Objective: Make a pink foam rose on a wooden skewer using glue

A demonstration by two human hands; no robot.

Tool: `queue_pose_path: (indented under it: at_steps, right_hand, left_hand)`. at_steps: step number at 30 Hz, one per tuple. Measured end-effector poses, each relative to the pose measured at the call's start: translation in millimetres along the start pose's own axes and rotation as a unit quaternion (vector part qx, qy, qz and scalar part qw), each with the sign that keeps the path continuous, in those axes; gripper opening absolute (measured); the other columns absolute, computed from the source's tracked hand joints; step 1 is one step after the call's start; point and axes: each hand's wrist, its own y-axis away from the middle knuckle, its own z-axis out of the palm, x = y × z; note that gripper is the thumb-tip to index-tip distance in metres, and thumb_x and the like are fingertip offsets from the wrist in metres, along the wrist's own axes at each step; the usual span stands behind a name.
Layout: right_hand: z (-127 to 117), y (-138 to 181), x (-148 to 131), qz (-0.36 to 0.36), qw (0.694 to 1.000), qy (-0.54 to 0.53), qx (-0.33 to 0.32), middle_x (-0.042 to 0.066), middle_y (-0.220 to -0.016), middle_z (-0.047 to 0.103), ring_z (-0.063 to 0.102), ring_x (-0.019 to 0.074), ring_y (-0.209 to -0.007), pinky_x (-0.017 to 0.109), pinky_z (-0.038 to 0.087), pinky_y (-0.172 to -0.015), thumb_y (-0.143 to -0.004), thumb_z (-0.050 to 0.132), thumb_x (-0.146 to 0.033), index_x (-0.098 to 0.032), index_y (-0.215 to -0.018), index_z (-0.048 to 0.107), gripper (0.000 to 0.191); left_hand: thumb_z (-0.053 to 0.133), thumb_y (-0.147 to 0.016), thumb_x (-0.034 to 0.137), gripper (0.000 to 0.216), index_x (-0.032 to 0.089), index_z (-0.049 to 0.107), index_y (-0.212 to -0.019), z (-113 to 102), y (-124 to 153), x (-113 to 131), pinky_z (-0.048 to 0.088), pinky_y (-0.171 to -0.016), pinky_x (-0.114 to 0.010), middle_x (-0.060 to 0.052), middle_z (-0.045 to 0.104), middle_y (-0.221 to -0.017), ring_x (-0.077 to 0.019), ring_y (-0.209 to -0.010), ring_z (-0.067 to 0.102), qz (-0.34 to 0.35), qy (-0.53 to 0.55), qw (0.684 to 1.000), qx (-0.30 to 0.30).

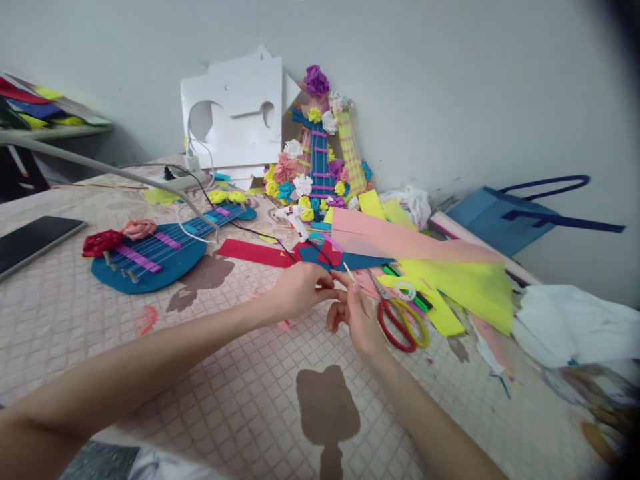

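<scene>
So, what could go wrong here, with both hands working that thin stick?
The thin pale stick pinched in the right hand, meeting the left hand, might snap or slip. The red-and-yellow-handled scissors lie just beside that hand, easy to graze. The black cord of the white glue gun runs close ahead and could snag.

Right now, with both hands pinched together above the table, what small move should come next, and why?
Probably roll the thin pale stick slowly between the right hand fingers, with the left hand pinching steady. The stick stands tilted in the right hand, the left fingertips meet the right fingers beside it, and the red and yellow-handled scissors lie apart from both hands.
</scene>
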Motion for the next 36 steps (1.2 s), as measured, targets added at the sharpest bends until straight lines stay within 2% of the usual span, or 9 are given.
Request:
queue_pose_path:
  at_steps: [4,10,14,18,24,28,31,34,36]
  right_hand:
    - [0,2,-1,-0.012,1.0,0.0,-0.001,0.008,-0.095,0.07,0.055,0.0097,-0.041,0.024,0.041,-0.037,-0.087,0.038,-0.065,-0.021,-0.13,0.043,0.061]
    - [-1,1,-1,-0.009,1.0,-0.026,-0.008,0.009,-0.092,0.071,0.056,0.0111,-0.043,0.024,0.042,-0.039,-0.09,0.036,-0.062,-0.021,-0.127,0.043,0.056]
    - [-3,-1,0,-0.024,0.999,-0.035,-0.004,0.008,-0.088,0.071,0.055,0.0115,-0.044,0.025,0.042,-0.04,-0.09,0.036,-0.062,-0.021,-0.122,0.048,0.054]
    - [-12,-3,-7,-0.066,0.997,-0.012,0.028,0.006,-0.081,0.07,0.054,0.0115,-0.045,0.025,0.041,-0.041,-0.091,0.038,-0.058,-0.02,-0.108,0.058,0.046]
    - [-34,-12,-24,-0.111,0.983,-0.101,0.103,0.005,-0.1,0.066,0.05,0.0076,-0.052,0.023,0.036,-0.043,-0.084,0.054,-0.055,-0.023,-0.095,0.065,0.036]
    - [-42,-16,-20,-0.102,0.978,-0.125,0.131,0.002,-0.097,0.064,0.048,0.0072,-0.055,0.022,0.035,-0.045,-0.08,0.064,-0.046,-0.022,-0.079,0.064,0.024]
    - [-40,-16,-13,-0.073,0.985,-0.097,0.119,0.001,-0.091,0.065,0.047,0.0064,-0.052,0.022,0.036,-0.044,-0.078,0.067,-0.041,-0.021,-0.077,0.064,0.021]
    - [-35,-15,-9,-0.045,0.992,-0.059,0.101,0.004,-0.101,0.065,0.048,0.0058,-0.052,0.022,0.039,-0.044,-0.079,0.065,-0.043,-0.02,-0.082,0.066,0.023]
    - [-33,-15,-8,-0.027,0.994,-0.054,0.087,0.006,-0.107,0.065,0.049,0.006,-0.051,0.022,0.041,-0.044,-0.08,0.063,-0.046,-0.019,-0.085,0.066,0.027]
  left_hand:
    - [0.062,-0.078,0.024,0.014,0.016,0.067,-0.069,-3,-8,-8,0.043,-0.06,-0.022,-0.001,0.069,-0.068,-0.0131,-0.063,0.06,0.0,0.066,0.998,0.0]
    - [0.053,-0.082,0.029,0.021,0.014,0.059,-0.068,-10,-19,-32,0.045,-0.056,-0.023,-0.002,0.066,-0.065,-0.0124,-0.061,0.059,-0.025,0.143,0.989,0.029]
    - [0.053,-0.083,0.028,0.021,0.015,0.056,-0.066,-13,-24,-34,0.047,-0.056,-0.021,-0.001,0.065,-0.064,-0.0107,-0.059,0.059,-0.025,0.173,0.984,0.03]
    - [0.05,-0.086,0.027,0.021,0.015,0.053,-0.07,-39,-32,-39,0.047,-0.055,-0.021,-0.003,0.064,-0.063,-0.0109,-0.058,0.061,-0.041,0.174,0.981,0.069]
    - [0.05,-0.087,0.03,0.021,0.016,0.049,-0.071,-100,-35,-69,0.046,-0.058,-0.02,-0.002,0.062,-0.066,-0.01,-0.06,0.059,-0.074,0.087,0.974,0.196]
    - [0.041,-0.089,0.027,0.023,0.018,0.048,-0.069,-112,-28,-84,0.04,-0.059,-0.022,0.0,0.057,-0.06,-0.0113,-0.056,0.052,-0.077,-0.016,0.964,0.254]
    - [0.05,-0.084,0.027,0.023,0.018,0.05,-0.062,-109,-24,-94,0.035,-0.059,-0.024,0.001,0.052,-0.054,-0.0135,-0.055,0.048,-0.074,-0.09,0.963,0.241]
    - [0.059,-0.073,0.024,0.016,0.018,0.053,-0.06,-102,-22,-106,0.033,-0.058,-0.024,0.0,0.052,-0.053,-0.0154,-0.055,0.049,-0.078,-0.138,0.968,0.196]
    - [0.058,-0.07,0.02,0.011,0.018,0.056,-0.06,-99,-22,-115,0.034,-0.057,-0.024,-0.001,0.056,-0.056,-0.0165,-0.056,0.052,-0.078,-0.158,0.97,0.166]
